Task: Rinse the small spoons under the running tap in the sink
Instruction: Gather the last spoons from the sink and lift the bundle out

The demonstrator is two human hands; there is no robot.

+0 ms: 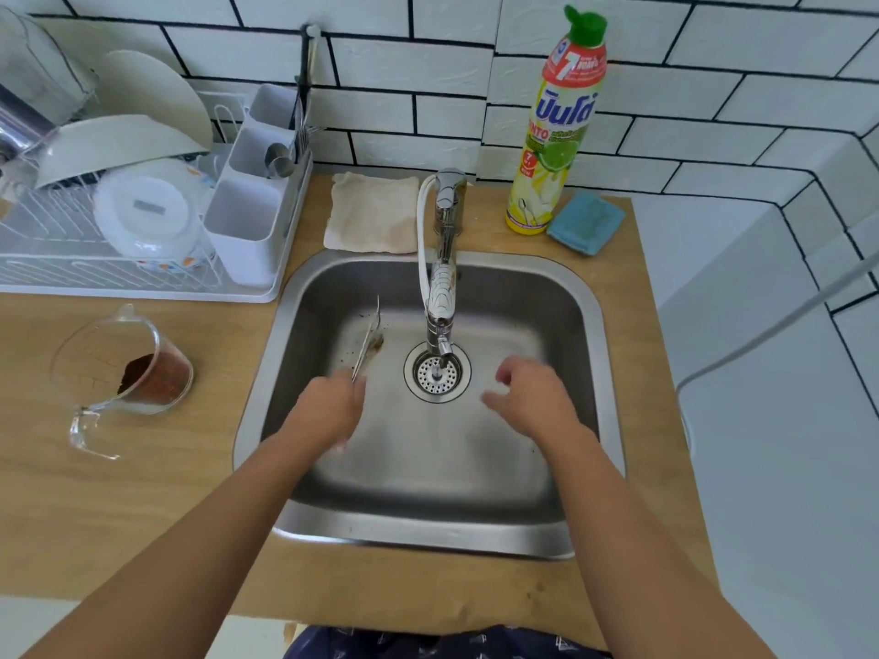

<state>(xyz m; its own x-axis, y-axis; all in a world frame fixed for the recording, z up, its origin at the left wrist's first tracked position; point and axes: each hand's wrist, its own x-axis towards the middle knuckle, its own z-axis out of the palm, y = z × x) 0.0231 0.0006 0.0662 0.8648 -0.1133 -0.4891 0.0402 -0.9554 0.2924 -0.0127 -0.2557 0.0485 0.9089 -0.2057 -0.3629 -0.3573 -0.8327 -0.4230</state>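
Wooden counter (142,492) is carrying everything; steel sink (590,297) is sitting inset in the middle of it. White dish rack (119,273) is sitting at the back left, holding bowls, a lid and a cutlery caddy. Tap (444,259) is reaching over the basin from the rear rim, spout ending just above the drain strainer (436,373); can't tell whether water is running. Dish soap bottle (554,130) is standing upright at the back right, blue sponge (586,222) just beside it, folded cloth (373,212) lying left of the tap base. Glass measuring jug (126,368) with brown grounds is lying tipped, left of the sink. Left hand (333,411) is gripping the spoons (368,342) by the handles, bowls pointing away, left of the spout, brown residue on them. Right hand (535,397) is hovering over the basin right of the drain, fingers loosely curled, holding nothing.
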